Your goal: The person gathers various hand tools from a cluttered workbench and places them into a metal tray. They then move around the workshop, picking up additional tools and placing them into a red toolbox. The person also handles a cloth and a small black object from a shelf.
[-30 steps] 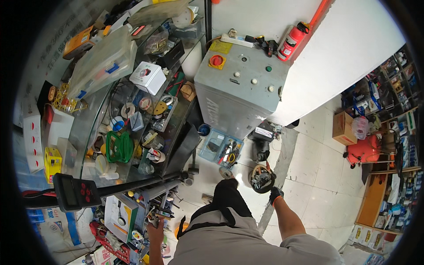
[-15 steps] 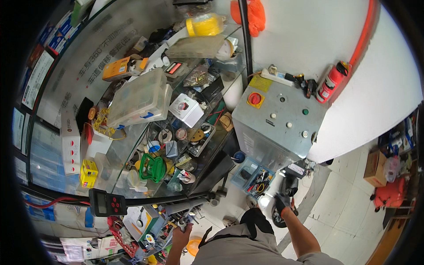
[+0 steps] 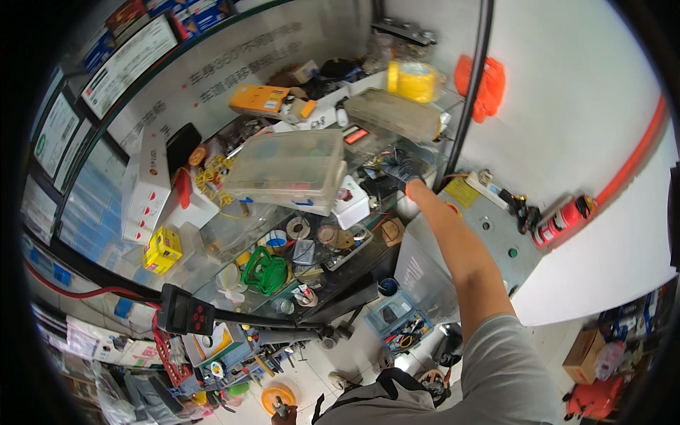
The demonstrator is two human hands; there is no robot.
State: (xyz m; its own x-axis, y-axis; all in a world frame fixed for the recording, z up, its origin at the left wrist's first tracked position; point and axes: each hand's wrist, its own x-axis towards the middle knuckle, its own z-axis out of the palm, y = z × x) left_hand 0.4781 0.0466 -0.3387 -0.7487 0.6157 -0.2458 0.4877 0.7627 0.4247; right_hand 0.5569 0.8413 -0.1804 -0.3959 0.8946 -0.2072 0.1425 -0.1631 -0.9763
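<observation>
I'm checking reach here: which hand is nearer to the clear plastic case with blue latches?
Right: the gloved right hand is a little to the right of the clear plastic case; the left hand is much farther off, at the picture's lower edge.

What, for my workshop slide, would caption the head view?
Gloved right hand at a crowded glass shelf, near a white box; left hand holds a metal tool.

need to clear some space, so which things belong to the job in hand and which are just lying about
Apparently in use:
metal tool, in the left hand
small items, by the gloved right hand; grip unclear

Probably just lying about:
translucent plastic case
yellow box
green plastic item
orange box
</observation>
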